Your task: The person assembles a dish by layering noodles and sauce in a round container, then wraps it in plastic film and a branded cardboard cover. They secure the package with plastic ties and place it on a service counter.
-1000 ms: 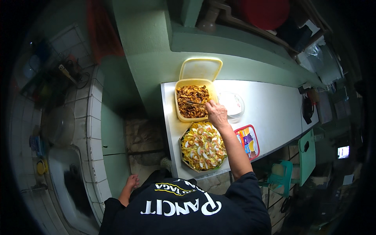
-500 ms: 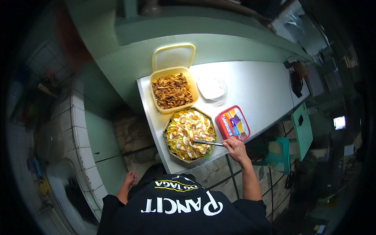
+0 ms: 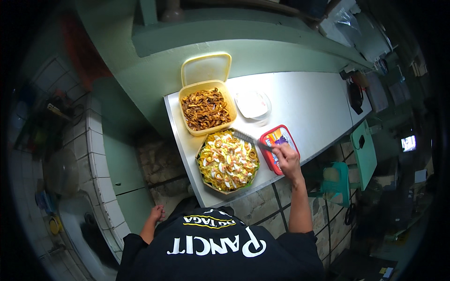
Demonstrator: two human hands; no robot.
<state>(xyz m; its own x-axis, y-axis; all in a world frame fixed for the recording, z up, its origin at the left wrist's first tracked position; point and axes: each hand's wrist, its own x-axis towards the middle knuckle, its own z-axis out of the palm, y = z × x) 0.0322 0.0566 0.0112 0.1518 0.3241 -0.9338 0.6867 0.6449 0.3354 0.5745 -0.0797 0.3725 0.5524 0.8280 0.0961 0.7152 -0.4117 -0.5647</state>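
My right hand (image 3: 287, 160) is closed round the metal tongs (image 3: 245, 137), just over the red plastic tub (image 3: 270, 159). The tongs' tip reaches over the upper right rim of an octagonal tray of noodles (image 3: 227, 161). Sliced boiled eggs, shrimp-like pink bits and brown rings top the noodles. Behind the tray stands a yellow container (image 3: 232, 104) of brown fried strips (image 3: 205, 108), its lid (image 3: 206, 69) leaning upright against the wall. My left hand (image 3: 158, 213) hangs low beside my body, fingers curled, with nothing seen in it.
A clear tub with white contents (image 3: 252, 104) stands on the white table (image 3: 309, 105) beside the yellow container. A green wall (image 3: 262, 58) borders the table's far side. To the right is a green plastic chair (image 3: 338, 181); a tiled counter with a sink (image 3: 79, 220) lies to the left.
My right hand has risen with the tongs, from the middle of the noodles to the tray's upper right rim and over the red tub. The left hand stays about where it was.
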